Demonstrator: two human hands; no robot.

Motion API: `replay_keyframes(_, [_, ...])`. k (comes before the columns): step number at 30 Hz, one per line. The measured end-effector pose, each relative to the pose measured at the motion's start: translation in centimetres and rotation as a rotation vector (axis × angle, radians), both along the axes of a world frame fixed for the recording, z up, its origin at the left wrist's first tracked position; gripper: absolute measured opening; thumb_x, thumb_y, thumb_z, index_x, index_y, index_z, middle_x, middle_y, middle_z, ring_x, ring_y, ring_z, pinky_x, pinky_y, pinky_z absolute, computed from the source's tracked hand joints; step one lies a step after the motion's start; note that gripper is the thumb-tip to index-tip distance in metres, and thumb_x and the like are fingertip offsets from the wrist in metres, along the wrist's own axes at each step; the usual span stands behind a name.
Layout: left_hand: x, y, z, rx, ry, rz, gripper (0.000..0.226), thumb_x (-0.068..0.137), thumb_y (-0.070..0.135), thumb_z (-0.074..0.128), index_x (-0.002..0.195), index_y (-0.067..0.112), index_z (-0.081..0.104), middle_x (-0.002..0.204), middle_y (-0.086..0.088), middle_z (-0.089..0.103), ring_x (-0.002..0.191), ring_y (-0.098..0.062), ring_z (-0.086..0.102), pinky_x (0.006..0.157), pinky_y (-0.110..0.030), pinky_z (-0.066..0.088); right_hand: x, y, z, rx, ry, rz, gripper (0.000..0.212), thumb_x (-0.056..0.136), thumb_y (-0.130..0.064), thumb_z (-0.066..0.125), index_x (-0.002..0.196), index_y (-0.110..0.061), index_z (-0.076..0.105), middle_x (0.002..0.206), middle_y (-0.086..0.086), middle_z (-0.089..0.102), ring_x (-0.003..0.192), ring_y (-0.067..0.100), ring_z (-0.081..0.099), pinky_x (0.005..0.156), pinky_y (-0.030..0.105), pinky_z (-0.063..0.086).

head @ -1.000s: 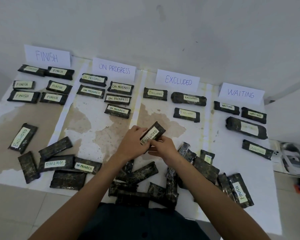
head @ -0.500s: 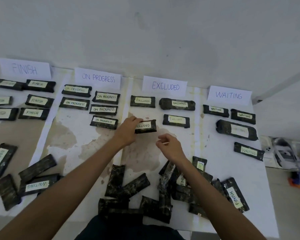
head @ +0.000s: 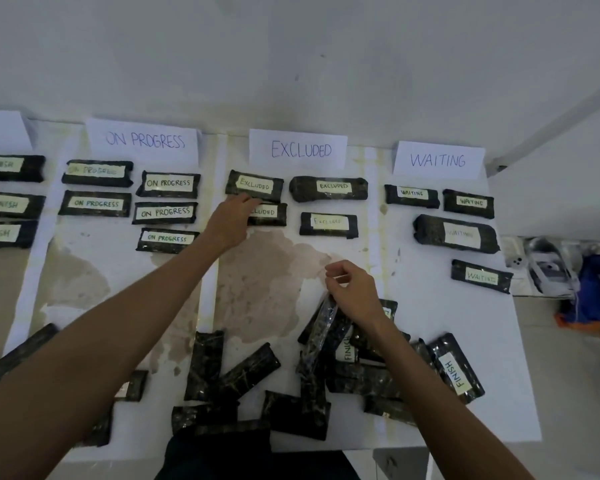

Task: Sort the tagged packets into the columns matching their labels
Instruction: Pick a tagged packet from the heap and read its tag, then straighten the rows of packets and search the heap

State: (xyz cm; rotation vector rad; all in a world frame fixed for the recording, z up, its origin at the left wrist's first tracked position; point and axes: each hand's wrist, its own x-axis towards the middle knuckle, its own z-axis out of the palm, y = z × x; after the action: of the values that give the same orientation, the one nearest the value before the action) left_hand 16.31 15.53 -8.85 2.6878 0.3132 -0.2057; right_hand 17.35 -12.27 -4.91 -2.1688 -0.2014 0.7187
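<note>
A: Landmark?
B: EXCLUDED sign (head: 298, 149). Far left of it, three FINISH packets (head: 11, 204). Nearer left, five ON PROGRESS packets (head: 165, 213), flat on the counter (head: 430, 323).
A: Left grip (head: 231, 221)?
B: Just below the sign's left end. Grasping the left end of the packet (head: 271, 214) tagged Excluded. It lies flat under the sign, right below another Excluded one. Touching it or not, can't tell.
A: Right grip (head: 355, 292)?
B: Well below the sign, a bit right. Pinching the top end of a loose packet (head: 321, 327), tilted up from the pile (head: 291, 407). Its tag is unreadable.
A: The pile?
B: Far below the sign, near edge. Mostly tags hidden, two read FINISH.
A: Right of the sign?
B: Four WAITING packets (head: 456, 233).
</note>
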Motion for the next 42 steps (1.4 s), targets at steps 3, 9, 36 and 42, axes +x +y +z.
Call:
replay_keyframes(3, [-0.4, -0.4, 0.1, 0.022, -0.033, 0.007, 0.058, 0.074, -0.007, 0.062, 0.13, 0.003, 0.049, 0.129, -0.023, 0.048, 0.117, -0.041, 0.044, 0.094, -0.05, 0.041, 0.0, -0.7, 0.2, -0.027, -0.003, -0.001, 0.014, 0.087, -0.012, 0.059, 0.1, -0.019, 0.063, 0.1, 0.0, 0.065, 0.091, 0.016, 0.06, 0.071, 0.015, 0.047])
replay_keyframes(9, [-4.0, -5.1, 1.3, -0.126, -0.079, 0.114, 0.048, 0.078, 0.004, 0.059, 0.125, 0.009, 0.053, 0.128, -0.015, 0.049, 0.12, -0.033, 0.042, 0.103, -0.044, 0.037, -1.5, -1.6, 0.8, -0.402, -0.07, 0.129, 0.051, 0.087, -0.042, 0.06, 0.125, -0.009, 0.048, 0.121, 0.013, 0.048, 0.101, 0.027, 0.056, 0.082, 0.032, 0.044])
replay_keyframes(36, [-10.9, -14.9, 5.4, -0.397, -0.159, 0.003, 0.043, 0.08, 0.022, 0.068, 0.121, 0.016, 0.057, 0.106, -0.002, 0.061, 0.095, -0.016, 0.055, 0.081, -0.032, 0.05, -3.0, -2.2, 4.2, 0.559, 0.48, -0.461, 0.049, 0.085, -0.002, 0.065, 0.128, -0.01, 0.043, 0.112, 0.021, 0.062, 0.092, 0.025, 0.069, 0.079, 0.039, 0.058])
replay_keyframes(42, [-6.8, -13.8, 4.5, -0.228, -0.127, -0.067, 0.044, 0.079, 0.016, 0.068, 0.121, 0.015, 0.056, 0.109, -0.005, 0.062, 0.101, -0.023, 0.052, 0.086, -0.033, 0.044, -1.3, -3.6, 3.1, 0.397, 0.395, -0.565, 0.054, 0.087, -0.013, 0.064, 0.133, -0.015, 0.038, 0.11, 0.01, 0.06, 0.098, 0.024, 0.066, 0.087, 0.039, 0.056])
